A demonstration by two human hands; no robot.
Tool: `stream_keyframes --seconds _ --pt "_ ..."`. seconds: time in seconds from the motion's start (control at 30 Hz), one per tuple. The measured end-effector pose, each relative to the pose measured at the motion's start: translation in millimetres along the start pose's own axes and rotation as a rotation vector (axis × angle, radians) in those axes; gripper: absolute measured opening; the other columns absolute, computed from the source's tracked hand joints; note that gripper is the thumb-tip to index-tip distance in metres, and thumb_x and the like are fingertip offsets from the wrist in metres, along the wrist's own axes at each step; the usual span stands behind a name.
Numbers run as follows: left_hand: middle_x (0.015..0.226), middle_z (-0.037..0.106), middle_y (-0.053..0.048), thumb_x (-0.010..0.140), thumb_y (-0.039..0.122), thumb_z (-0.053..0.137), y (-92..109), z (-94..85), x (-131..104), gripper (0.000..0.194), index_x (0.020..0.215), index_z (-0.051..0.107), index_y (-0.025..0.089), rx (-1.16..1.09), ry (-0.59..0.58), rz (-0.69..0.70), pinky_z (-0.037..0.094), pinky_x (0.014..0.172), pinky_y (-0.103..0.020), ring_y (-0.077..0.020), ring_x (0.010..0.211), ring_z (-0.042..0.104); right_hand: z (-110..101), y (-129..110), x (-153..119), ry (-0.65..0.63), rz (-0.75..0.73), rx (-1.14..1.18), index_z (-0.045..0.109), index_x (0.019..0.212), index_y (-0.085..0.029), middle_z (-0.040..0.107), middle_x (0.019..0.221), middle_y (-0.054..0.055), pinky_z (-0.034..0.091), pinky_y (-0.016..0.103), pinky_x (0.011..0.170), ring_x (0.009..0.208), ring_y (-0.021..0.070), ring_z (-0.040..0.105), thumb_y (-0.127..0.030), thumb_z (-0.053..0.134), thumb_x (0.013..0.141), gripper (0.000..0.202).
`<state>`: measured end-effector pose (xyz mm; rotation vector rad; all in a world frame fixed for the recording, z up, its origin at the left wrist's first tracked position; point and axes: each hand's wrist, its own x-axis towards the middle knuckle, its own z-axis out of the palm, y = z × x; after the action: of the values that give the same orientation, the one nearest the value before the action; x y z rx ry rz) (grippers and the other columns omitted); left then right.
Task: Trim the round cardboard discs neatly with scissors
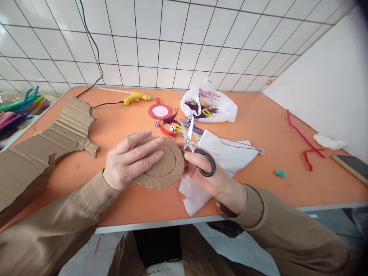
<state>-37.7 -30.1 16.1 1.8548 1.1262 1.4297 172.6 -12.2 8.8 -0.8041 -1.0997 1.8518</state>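
Note:
A round cardboard disc (165,178) with a circle cut or scored inside its rim is held up near the table's front edge. My left hand (129,159) grips it from the left, fingers laid across its top face; the thumb is hidden. My right hand (205,172) holds black-handled scissors (207,161), blades parted and pointing up and away. Some right fingers are at the disc's right edge, partly hidden behind it. Under the right hand lies a white cloth piece (224,151) with dark stitched edging.
A large torn cardboard sheet (31,159) covers the table's left. Toward the back are a yellow glue gun (136,98) with its cord, a red-rimmed round piece (160,111), tassels, bells and a white plastic bag (224,109). Pipe cleaners (299,134) and a phone (353,166) lie right.

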Motion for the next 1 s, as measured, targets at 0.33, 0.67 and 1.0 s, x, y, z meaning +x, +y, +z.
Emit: stream_keyframes --seconds 0.33,0.67,1.0 --pt "0.132 0.069 -0.008 0.076 0.016 0.074 -24.5 -9.7 21.1 0.045 0.120 0.070 0.027 -0.138 0.162 -0.192 0.044 0.108 -0.047 -0.0304 0.128 0.058 -3.2 -2.6 4.2 0.098 -0.229 -0.439 0.056 0.069 -0.021 0.051 0.068 -0.003 0.043 0.028 0.058 0.062 0.0128 0.047 -0.025 0.067 0.071 0.011" --pt "0.108 0.079 -0.012 0.073 0.037 0.080 -19.3 9.9 9.6 0.037 0.105 0.078 0.019 -0.873 -0.226 -0.724 0.058 0.089 -0.040 -0.0339 0.108 0.070 -2.6 0.5 6.9 0.130 -0.246 -0.528 0.059 0.076 -0.022 0.052 0.070 -0.002 0.041 0.030 0.060 0.063 0.0136 0.044 -0.027 0.067 0.070 0.012" --pt "0.113 0.077 -0.015 0.078 0.033 0.077 -22.4 13.1 5.1 0.033 0.106 0.077 0.016 -0.930 -0.204 -0.787 0.055 0.096 -0.049 -0.0369 0.111 0.069 -4.2 -2.8 6.1 0.104 -0.159 -0.490 0.061 0.080 -0.022 0.055 0.074 -0.002 0.042 0.031 0.064 0.067 0.0138 0.050 -0.023 0.065 0.072 0.009"
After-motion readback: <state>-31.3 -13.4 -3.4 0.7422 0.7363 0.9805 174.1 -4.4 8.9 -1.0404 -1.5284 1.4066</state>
